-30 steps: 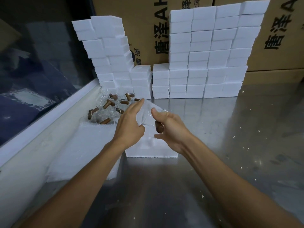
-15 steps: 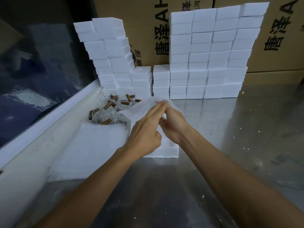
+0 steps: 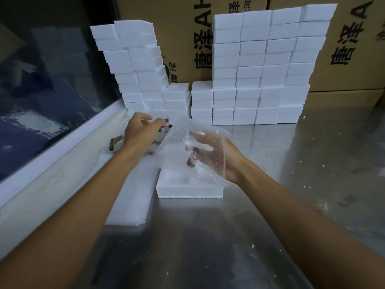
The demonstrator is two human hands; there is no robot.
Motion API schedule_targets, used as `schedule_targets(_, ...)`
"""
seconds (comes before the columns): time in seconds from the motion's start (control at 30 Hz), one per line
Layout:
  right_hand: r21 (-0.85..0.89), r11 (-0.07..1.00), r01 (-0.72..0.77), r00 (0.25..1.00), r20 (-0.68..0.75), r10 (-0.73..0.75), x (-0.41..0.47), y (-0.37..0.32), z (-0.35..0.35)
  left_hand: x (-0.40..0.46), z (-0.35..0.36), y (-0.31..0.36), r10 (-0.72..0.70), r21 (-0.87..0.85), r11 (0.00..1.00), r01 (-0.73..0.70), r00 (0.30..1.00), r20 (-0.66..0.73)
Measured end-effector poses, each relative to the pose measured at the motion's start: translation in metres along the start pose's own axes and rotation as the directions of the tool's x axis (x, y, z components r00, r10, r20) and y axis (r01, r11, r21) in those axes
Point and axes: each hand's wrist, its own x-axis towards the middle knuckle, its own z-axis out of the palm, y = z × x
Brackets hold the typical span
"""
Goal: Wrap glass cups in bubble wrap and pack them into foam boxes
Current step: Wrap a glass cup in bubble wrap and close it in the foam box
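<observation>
Two bare forearms, no sleeves, rings or watch.

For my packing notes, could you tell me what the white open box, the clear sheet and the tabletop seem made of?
White open box: likely polystyrene foam, matt, grainy edge. Clear sheet: bubble wrap, glossy plastic, small blisters. Tabletop: apparently stainless steel, dull brushed reflections.

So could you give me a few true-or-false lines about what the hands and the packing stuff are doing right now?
1. The right hand holds a sheet of bubble wrap with a cup inside. True.
2. The left hand rests flat on the bare metal table. False: it reaches into the pile of glass cups.
3. An open foam box lies below the bubble wrap. True.
4. The stacked foam boxes are black. False: they are white.
</observation>
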Motion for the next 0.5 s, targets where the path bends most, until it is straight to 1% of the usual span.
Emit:
schedule_targets(0.03, -0.021, 1.000, -0.015, 1.000, -0.025, 0.014, -0.001, 0.000, -0.001, 0.006, -0.007, 0.000, -0.138, -0.092, 0.983, 0.158, 0.971, 0.194)
schedule_targets(0.07, -0.050, 0.998, -0.024, 0.998, -0.051, 0.022, -0.001, -0.001, -0.003, 0.009, -0.013, -0.001, -0.206, -0.150, 0.949, 0.279, 0.903, 0.377)
schedule_targets(0.1, -0.083, 0.996, -0.033, 0.998, -0.051, 0.029, -0.002, -0.002, -0.005, 0.011, -0.016, -0.006, -0.207, -0.192, 0.920, 0.343, 0.838, 0.504)
schedule_targets(0.13, -0.116, 0.992, -0.047, 0.998, -0.041, 0.042, -0.004, -0.003, -0.004, 0.011, -0.018, -0.012, -0.166, -0.241, 0.900, 0.362, 0.797, 0.580)
schedule_targets(0.17, -0.148, 0.987, -0.058, 0.998, -0.029, 0.054, -0.007, -0.004, 0.000, 0.012, -0.017, -0.018, -0.112, -0.295, 0.882, 0.367, 0.773, 0.625)
schedule_targets(0.23, -0.202, 0.978, -0.059, 0.998, 0.007, 0.061, -0.011, -0.005, 0.006, 0.008, -0.012, -0.024, -0.038, -0.377, 0.847, 0.375, 0.749, 0.661)
schedule_targets(0.33, -0.320, 0.946, -0.051, 0.998, 0.029, 0.064, -0.015, -0.004, 0.015, 0.002, -0.006, -0.031, -0.006, -0.415, 0.839, 0.352, 0.769, 0.639)
schedule_targets(0.4, -0.353, 0.935, -0.039, 0.997, 0.046, 0.059, -0.019, -0.002, 0.018, -0.003, -0.005, -0.035, 0.004, -0.441, 0.828, 0.347, 0.783, 0.622)
schedule_targets(0.5, -0.376, 0.926, -0.041, 0.996, 0.060, 0.069, -0.024, 0.001, 0.021, -0.010, -0.003, -0.042, 0.013, -0.513, 0.772, 0.376, 0.797, 0.604)
